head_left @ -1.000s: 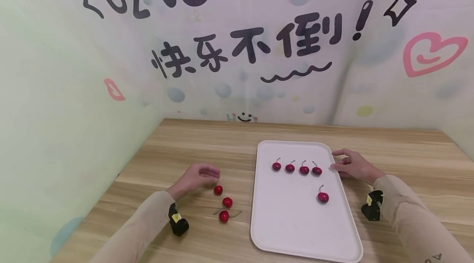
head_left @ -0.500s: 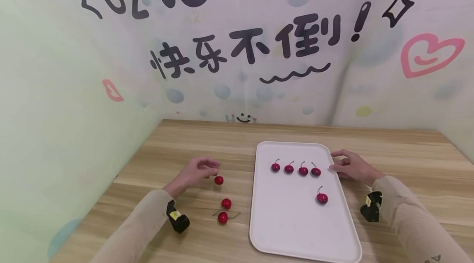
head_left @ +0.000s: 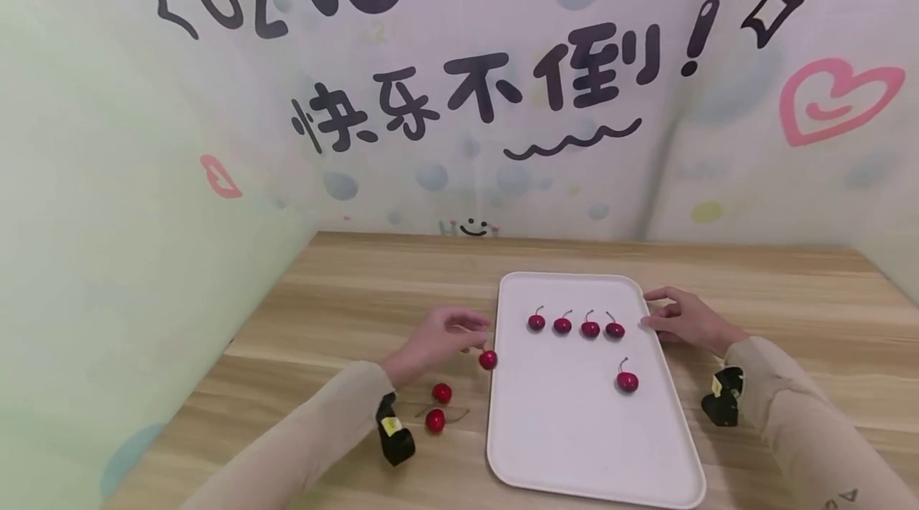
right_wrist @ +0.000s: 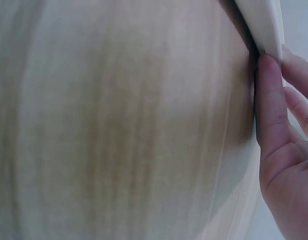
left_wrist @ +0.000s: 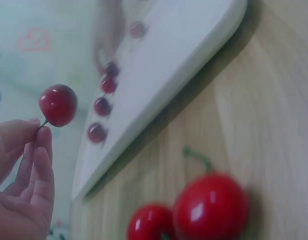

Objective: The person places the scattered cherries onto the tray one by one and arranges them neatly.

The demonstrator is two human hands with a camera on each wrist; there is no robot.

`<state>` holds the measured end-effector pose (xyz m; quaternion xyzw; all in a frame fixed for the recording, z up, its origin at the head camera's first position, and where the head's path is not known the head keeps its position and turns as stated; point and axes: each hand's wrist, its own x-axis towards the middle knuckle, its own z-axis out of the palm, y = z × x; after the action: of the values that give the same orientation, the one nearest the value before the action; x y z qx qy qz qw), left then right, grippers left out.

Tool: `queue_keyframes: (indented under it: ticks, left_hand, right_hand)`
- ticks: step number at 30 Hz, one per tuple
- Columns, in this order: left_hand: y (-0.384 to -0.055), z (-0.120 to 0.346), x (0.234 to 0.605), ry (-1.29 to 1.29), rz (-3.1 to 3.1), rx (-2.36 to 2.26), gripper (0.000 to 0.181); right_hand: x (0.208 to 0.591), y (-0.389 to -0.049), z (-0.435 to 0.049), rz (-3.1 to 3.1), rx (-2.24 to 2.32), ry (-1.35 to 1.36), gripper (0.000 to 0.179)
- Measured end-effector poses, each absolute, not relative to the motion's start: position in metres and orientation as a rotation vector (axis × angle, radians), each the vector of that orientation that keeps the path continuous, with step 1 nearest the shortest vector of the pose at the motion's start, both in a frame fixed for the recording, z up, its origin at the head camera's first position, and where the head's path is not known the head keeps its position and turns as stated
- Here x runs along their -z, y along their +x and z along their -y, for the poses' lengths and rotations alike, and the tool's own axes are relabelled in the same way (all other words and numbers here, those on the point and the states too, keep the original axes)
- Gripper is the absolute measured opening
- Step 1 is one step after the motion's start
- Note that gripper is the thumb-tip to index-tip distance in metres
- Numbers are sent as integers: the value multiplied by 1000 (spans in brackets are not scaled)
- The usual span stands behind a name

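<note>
My left hand (head_left: 439,341) pinches the thin stem of a red cherry (head_left: 487,360) between thumb and fingertip. That cherry hangs beside the left rim of the white tray (head_left: 574,446); in the left wrist view the pinched cherry (left_wrist: 58,105) is off the table. Below this hand, two more cherries lie on the wood: one cherry (head_left: 442,393) and, just nearer, another cherry (head_left: 435,421). At the tray's right edge, my right hand (head_left: 691,323) touches the rim with extended thumb and fingers. The right wrist view shows the thumb (right_wrist: 271,95) against the tray's outer wall (right_wrist: 261,22).
Several cherries form a row across the tray's far part, among them one cherry (head_left: 562,326). A single cherry (head_left: 628,381) lies nearer, toward the tray's right side. The wooden table (head_left: 402,278) meets a printed cloth backdrop (head_left: 459,183) at its far edge.
My left hand has taken a cherry by its stem, lifted it from the table and carried it right to the tray's left edge. My right hand stays at the tray's right rim.
</note>
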<state>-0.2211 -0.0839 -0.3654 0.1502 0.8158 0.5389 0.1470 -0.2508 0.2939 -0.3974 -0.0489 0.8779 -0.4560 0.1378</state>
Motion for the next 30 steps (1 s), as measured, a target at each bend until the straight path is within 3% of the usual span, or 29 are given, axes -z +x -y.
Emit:
queue_keyframes:
  ticks: [10,17,30]
  left_hand:
    - [-220,15,368,575,-2291,-1459,23]
    - [-221,-27,371,514,-2296,-1447,17]
    - [-214,-58,392,428,-2388,-1469,8]
  right_hand:
    - [400,-252,-294,-2513,1357,-138,62]
    - [399,-253,-294,-2509,1373,-130,61]
    - [399,-252,-296,-2512,1374,-129,59]
